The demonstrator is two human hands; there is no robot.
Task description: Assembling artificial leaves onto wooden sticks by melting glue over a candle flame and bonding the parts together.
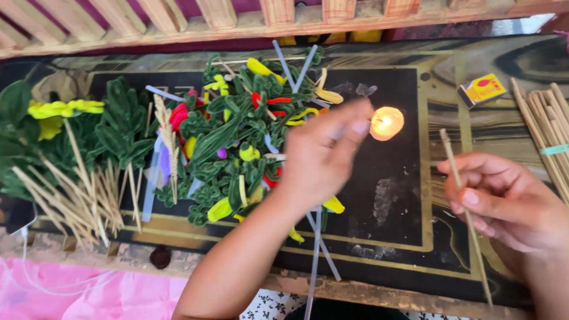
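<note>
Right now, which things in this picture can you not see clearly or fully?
Head view:
- Left hand: motion-blurred; what it holds near the candle flame is unclear.
- Right hand: holds a stick; its wrist is cut by the right edge.
- Stick bundle: cut by the right edge.
- Craft pile: partly hidden behind the left hand.
- Matchbox: print too small.

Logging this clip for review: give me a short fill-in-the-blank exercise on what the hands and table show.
1. The right hand holds a thin wooden ____.
2. The left hand holds something close to a lit ____.
3. The small box near the top right is mostly ____.

Missing words: stick; candle; yellow
</note>
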